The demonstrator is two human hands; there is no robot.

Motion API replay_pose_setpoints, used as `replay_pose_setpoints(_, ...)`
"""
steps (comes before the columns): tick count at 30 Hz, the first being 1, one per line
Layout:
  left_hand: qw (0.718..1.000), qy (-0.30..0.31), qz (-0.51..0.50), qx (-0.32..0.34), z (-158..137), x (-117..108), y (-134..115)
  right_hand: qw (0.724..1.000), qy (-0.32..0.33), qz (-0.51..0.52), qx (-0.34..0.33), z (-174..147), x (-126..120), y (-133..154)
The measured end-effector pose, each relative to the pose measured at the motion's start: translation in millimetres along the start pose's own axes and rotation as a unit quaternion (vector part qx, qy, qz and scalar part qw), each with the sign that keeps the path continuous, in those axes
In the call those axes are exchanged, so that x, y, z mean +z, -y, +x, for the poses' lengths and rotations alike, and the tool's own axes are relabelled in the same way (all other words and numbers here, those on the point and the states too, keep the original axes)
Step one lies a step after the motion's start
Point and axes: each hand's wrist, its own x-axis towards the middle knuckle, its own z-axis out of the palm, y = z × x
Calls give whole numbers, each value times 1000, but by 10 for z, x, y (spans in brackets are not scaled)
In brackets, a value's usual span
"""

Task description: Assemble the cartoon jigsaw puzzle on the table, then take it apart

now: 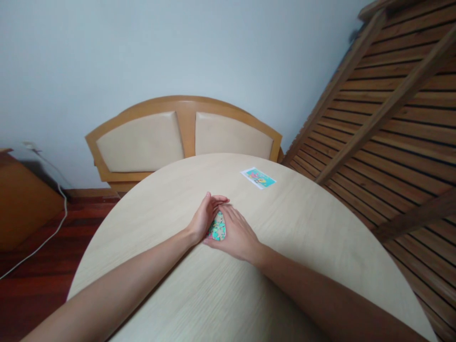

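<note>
A small heap of teal, pink and beige jigsaw puzzle pieces point(218, 228) lies on the round table point(171, 294), enclosed between my two hands. On its left side my left hand point(206, 213) stands on edge, cupped, with the thumb up and the fingers curving around the far side. From the right my right hand point(237, 232) curls over the heap, its thumb along the near edge and its fingertips meeting those of the left. Part of the heap is hidden under the palms and fingers.
Farther back on the tabletop lies a teal picture card point(259, 178) with a white border. A wooden headboard point(185, 123) with cream panels stands behind the table. Slatted wood point(384, 109) leans at the right. A white cable point(64, 213) runs down to the floor at left.
</note>
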Motion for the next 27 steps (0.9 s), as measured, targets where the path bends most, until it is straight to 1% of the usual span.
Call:
replay_pose_setpoints(2, 1000, -19, -19, 15, 59, -44, 2, 1000, -11, 6, -10, 115, 52, 38)
replay_pose_setpoints(5, 993, -109, 9, 52, 173, -178, -9, 1000, -16, -7, -23, 257, 113, 72)
replay_pose_setpoints(6, 989, -134, 21, 50, 208, -225, -13, 999, -17, -14, -24, 301, 133, 76)
replay_pose_setpoints(8, 986, -155, 40, 47, 258, -301, -12, 999, -20, -28, -19, 395, 174, 65)
replay_pose_setpoints(11, 985, -148, 61, 60, 288, -358, 13, 999, -25, -19, -6, 552, 230, 4)
replay_pose_setpoints(15, 984, -143, 79, 75, 285, -375, 71, 993, -50, 103, -18, 688, 234, -92)
replay_pose_setpoints(18, 985, -128, 91, 75, 266, -359, 106, 981, -68, 180, -31, 664, 166, -119)
replay_pose_setpoints(21, 988, -98, 98, 70, 224, -307, 118, 972, -69, 220, -50, 574, 59, -139)
replay_pose_setpoints(24, 992, -46, 96, 60, 169, -245, 104, 972, -51, 220, -63, 462, -54, -172)
replay_pose_setpoints(27, 997, -7, 71, 42, 122, -206, 76, 986, -27, 153, -53, 325, -124, -181)
